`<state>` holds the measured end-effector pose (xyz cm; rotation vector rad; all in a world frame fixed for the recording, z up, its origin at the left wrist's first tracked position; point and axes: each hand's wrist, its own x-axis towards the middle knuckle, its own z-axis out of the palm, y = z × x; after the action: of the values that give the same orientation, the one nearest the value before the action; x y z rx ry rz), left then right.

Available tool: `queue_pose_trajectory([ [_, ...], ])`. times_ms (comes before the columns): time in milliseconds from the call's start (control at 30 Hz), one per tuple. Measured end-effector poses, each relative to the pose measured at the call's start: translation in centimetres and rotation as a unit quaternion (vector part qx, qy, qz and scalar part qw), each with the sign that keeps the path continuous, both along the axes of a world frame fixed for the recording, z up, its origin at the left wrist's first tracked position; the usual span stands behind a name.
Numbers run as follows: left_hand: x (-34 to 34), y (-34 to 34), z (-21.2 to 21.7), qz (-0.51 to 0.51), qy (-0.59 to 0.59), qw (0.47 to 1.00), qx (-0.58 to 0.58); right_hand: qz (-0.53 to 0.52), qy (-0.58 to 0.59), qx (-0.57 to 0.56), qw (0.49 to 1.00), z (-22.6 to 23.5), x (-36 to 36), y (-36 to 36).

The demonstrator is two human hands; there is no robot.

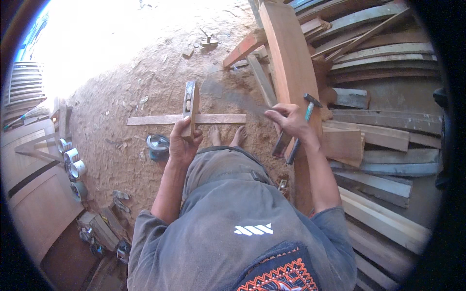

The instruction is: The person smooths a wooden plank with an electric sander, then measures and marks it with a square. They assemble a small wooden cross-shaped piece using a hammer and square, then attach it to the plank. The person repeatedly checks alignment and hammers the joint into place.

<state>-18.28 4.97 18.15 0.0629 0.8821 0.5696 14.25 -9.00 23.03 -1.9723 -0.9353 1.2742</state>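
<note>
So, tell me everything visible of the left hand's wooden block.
The wooden block is oblong, with a brown side and a greyish face with an elongated opening. It runs up the picture, gripped near its lower end by the left hand, crossing in front of a wooden strip; whether they touch is unclear.

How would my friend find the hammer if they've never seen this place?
Find the long, thick, brown beam on the right side. Follow it down to the person's right hand; the hammer lies on the beam there, its handle partly hidden behind that hand. Its dark head and blue-green handle section set it apart from the plain planks nearby.
</note>
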Motion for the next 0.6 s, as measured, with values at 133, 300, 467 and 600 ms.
queue_pose_trajectory([
  [133,-0.2,-0.2,-0.8,0.025,-0.024,0.999,-0.015,-0.236,0.101,0.142,0.956,-1.0,-0.3,-0.3],
  [300,-0.4,-0.1,-0.8,0.016,-0.038,0.998,-0.038,-0.315,0.081,0.207,0.923,-1.7,-2.4,1.4],
  [467,-0.3,-0.2,-0.2,0.015,-0.05,0.998,-0.019,-0.341,0.06,0.231,0.909,-1.1,-2.9,2.2],
  [600,-0.2,-0.2,-0.1,0.039,-0.021,0.999,-0.028,-0.338,0.041,0.223,0.913,-1.5,-2.9,2.2],
])
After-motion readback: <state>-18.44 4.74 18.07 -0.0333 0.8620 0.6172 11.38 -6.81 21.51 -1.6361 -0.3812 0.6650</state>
